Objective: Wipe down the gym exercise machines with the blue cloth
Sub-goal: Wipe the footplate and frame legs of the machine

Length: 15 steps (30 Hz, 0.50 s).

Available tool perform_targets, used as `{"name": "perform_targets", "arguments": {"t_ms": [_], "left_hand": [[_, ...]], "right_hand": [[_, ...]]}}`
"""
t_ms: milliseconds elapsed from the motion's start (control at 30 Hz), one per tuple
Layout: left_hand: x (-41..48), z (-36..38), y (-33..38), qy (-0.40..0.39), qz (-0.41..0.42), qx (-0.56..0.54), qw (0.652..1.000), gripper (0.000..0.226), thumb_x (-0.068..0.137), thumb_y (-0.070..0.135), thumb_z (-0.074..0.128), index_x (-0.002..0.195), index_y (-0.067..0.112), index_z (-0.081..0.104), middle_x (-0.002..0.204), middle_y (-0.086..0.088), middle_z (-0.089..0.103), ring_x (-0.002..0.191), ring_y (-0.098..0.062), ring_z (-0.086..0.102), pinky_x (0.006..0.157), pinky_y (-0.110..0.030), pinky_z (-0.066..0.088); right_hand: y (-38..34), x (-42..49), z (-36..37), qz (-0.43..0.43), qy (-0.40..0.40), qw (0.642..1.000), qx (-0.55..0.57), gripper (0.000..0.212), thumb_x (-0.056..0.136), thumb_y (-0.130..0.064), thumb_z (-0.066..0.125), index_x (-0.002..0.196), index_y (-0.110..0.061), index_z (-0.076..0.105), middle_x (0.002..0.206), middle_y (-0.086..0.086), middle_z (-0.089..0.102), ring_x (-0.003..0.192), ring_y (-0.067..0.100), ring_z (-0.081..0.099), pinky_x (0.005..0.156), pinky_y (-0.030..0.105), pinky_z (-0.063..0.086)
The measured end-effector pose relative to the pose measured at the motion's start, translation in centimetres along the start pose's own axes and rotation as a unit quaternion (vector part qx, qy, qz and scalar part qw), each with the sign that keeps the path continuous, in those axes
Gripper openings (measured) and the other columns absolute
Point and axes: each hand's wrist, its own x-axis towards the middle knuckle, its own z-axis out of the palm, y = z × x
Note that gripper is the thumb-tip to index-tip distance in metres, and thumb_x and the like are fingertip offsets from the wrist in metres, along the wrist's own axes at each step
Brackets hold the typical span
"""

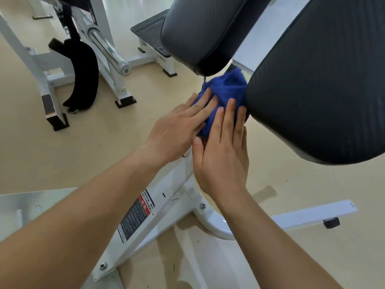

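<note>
The blue cloth (226, 91) is bunched against the white frame of the exercise machine (158, 203), in the gap between two black pads (320, 80). My left hand (179, 126) lies flat on the cloth's left side with straight fingers. My right hand (223, 151) presses on the cloth from below, fingers straight and together, fingertips on the fabric. The frame under the cloth is hidden by both hands.
A second black pad (200, 28) hangs at the top centre. Another white machine with a chrome bar (108, 53) and a black curved pad (83, 74) stands at the left. A white foot bar (312, 213) sticks out to the right over the beige floor.
</note>
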Motion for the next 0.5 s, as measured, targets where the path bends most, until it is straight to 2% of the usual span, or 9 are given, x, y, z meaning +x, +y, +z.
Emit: {"name": "perform_targets", "arguments": {"t_ms": [67, 167, 267, 367, 433, 500], "left_hand": [[-2.7, 0.4, 0.1, -0.001, -0.014, -0.013, 1.0, 0.057, 0.104, 0.029, 0.039, 0.156, 0.032, 0.015, 0.163, 0.01, 0.012, 0.15, -0.015, 0.019, 0.114, -0.032, 0.037], [-2.6, 0.2, -0.2, -0.005, -0.03, -0.021, 0.999, 0.056, 0.105, 0.029, 0.037, 0.157, 0.033, 0.016, 0.163, 0.012, 0.013, 0.149, -0.011, 0.019, 0.112, -0.027, 0.038], [0.8, -0.3, 0.4, 0.008, -0.059, -0.064, 0.996, 0.055, 0.107, 0.033, 0.033, 0.156, 0.039, 0.009, 0.162, 0.018, 0.008, 0.149, -0.009, 0.019, 0.112, -0.026, 0.036], [1.2, 0.1, 1.2, 0.037, -0.078, -0.101, 0.991, 0.055, 0.105, 0.034, 0.037, 0.155, 0.043, 0.014, 0.161, 0.022, 0.011, 0.144, -0.007, 0.03, 0.103, -0.021, 0.038], [-1.0, 0.5, 1.4, 0.047, -0.101, -0.112, 0.988, 0.055, 0.104, 0.025, 0.041, 0.152, 0.043, 0.024, 0.159, 0.023, 0.02, 0.139, -0.005, 0.038, 0.097, -0.021, 0.043], [-3.7, 0.4, 1.2, 0.056, -0.103, -0.098, 0.988, 0.055, 0.1, 0.02, 0.045, 0.15, 0.041, 0.033, 0.154, 0.02, 0.033, 0.13, -0.009, 0.05, 0.086, -0.027, 0.052]], "right_hand": [[0.5, -1.2, 0.2, -0.03, -0.028, 0.999, -0.015, 0.075, 0.101, -0.045, 0.029, 0.158, -0.01, -0.004, 0.165, 0.005, -0.016, 0.151, 0.02, -0.019, 0.125, 0.04, 0.003], [1.1, -0.1, 0.0, -0.052, -0.02, 0.998, -0.04, 0.073, 0.101, -0.045, 0.027, 0.158, -0.008, 0.001, 0.166, 0.008, -0.012, 0.151, 0.02, -0.018, 0.125, 0.041, 0.004], [0.4, 2.1, -0.7, -0.031, 0.001, 1.0, -0.003, 0.075, 0.101, -0.043, 0.028, 0.157, -0.004, -0.004, 0.166, 0.008, -0.013, 0.151, 0.018, -0.018, 0.124, 0.035, -0.003], [0.2, 2.4, -1.2, -0.017, -0.007, 0.999, 0.029, 0.075, 0.101, -0.039, 0.031, 0.157, -0.005, -0.006, 0.166, 0.006, -0.014, 0.15, 0.015, -0.02, 0.123, 0.03, -0.008], [0.5, 1.1, -0.9, -0.047, -0.032, 0.998, 0.023, 0.071, 0.1, -0.037, 0.028, 0.158, -0.006, 0.001, 0.166, 0.006, -0.011, 0.151, 0.015, -0.018, 0.124, 0.033, -0.003], [1.0, -0.4, -0.6, -0.092, -0.049, 0.994, 0.018, 0.068, 0.097, -0.036, 0.025, 0.157, -0.005, 0.017, 0.166, 0.008, 0.003, 0.153, 0.018, -0.007, 0.125, 0.036, 0.009]]}}
